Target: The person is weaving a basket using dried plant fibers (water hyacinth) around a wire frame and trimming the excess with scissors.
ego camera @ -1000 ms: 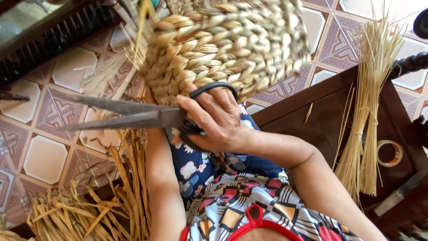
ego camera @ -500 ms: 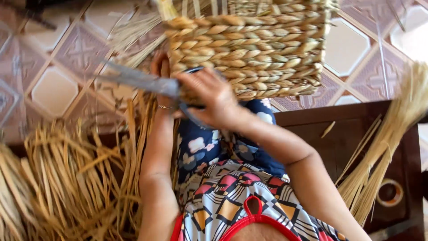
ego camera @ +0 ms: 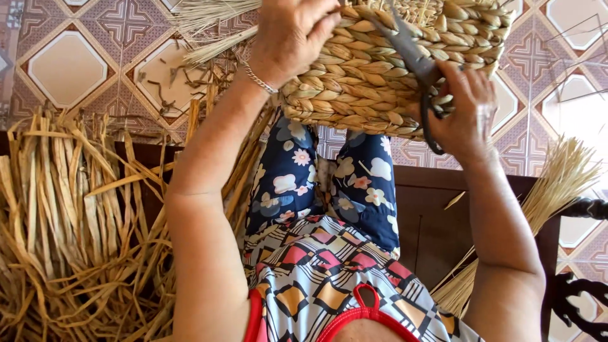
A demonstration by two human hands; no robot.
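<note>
A woven straw basket (ego camera: pixel 373 82) is held up over my lap, above the patterned floor tiles. My left hand (ego camera: pixel 291 35) grips its upper left side, fingers curled over the weave; a thin silver bracelet sits on that wrist. My right hand (ego camera: pixel 465 104) is at the basket's right side, shut on a pair of scissors (ego camera: pixel 408 54) with dark handles. The grey blades point up and left across the basket's braided wall. Loose straw ends stick out of the basket's top left.
A heap of dried flat straw strips (ego camera: pixel 76 221) lies at my left. A bundle of thin reeds (ego camera: pixel 551 183) leans on the dark wooden bench (ego camera: pixel 437 221) at my right. Cut scraps (ego camera: pixel 171 88) litter the tiled floor (ego camera: pixel 69 63).
My right hand has carried the scissors from the basket's left side to its right side, with the blades now pointing up. My left hand has come up onto the basket's top.
</note>
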